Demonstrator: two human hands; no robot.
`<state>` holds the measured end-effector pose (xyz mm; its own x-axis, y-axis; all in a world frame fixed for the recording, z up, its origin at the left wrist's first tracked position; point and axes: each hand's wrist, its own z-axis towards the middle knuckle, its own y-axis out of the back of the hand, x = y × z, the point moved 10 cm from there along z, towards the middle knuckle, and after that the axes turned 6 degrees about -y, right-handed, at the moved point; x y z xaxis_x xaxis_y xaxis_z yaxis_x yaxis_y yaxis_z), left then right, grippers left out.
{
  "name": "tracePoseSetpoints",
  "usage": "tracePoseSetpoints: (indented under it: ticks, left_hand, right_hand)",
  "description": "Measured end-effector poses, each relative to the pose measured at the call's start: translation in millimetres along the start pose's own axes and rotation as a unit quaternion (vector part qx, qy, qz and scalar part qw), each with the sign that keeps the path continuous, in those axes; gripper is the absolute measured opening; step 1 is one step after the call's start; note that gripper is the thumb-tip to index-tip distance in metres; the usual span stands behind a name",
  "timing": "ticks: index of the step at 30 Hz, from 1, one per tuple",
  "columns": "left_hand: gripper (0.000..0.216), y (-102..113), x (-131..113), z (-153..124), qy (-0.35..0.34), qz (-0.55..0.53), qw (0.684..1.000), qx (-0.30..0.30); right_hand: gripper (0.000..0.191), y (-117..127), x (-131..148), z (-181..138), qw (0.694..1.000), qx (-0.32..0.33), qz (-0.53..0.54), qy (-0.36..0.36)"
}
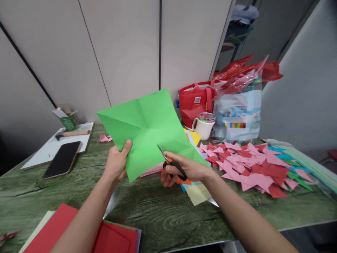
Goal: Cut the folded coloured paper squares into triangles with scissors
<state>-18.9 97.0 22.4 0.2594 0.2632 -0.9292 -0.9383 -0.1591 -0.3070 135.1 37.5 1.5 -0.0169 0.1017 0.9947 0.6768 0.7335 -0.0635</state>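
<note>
A creased sheet of green paper [147, 123] is held up above the table, unfolded, with fold lines meeting near its middle. My left hand [117, 160] grips its lower left edge, thumb on the near face. In my right hand [181, 168] is a pair of black-handled scissors [175, 168], fingers wrapped about the handles. The blades point up and left, in front of the paper; whether they touch it I cannot tell. Behind my right hand, partly hidden, lie several coloured sheets [198, 194].
Pink and red paper stars [252, 165] are heaped at right. Behind them stand a white mug [204, 128], a red bag [193, 105] and a plastic bag [238, 112]. At left lie a phone [62, 160] and a hammer [76, 133]. Red paper [113, 239] lies near the front edge.
</note>
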Motion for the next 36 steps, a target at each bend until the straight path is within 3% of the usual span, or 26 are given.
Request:
tracePoseSetpoints:
  ticks: [6, 25, 36]
  left_hand:
    - [0.038, -6, 6, -6, 0.017, 0.016, 0.999, 0.023]
    - [0.039, -9, 10, -8, 0.027, 0.030, 0.998, 0.041]
    - [0.036, -8, 11, -8, 0.035, 0.039, 0.998, 0.037]
  right_hand:
    - [0.018, 2, 13, 3, 0.996, -0.052, -0.058, 0.041]
    - [0.020, 10, 12, 11, 0.985, -0.101, -0.066, 0.123]
    - [0.019, 6, 12, 12, 0.989, -0.111, -0.049, 0.088]
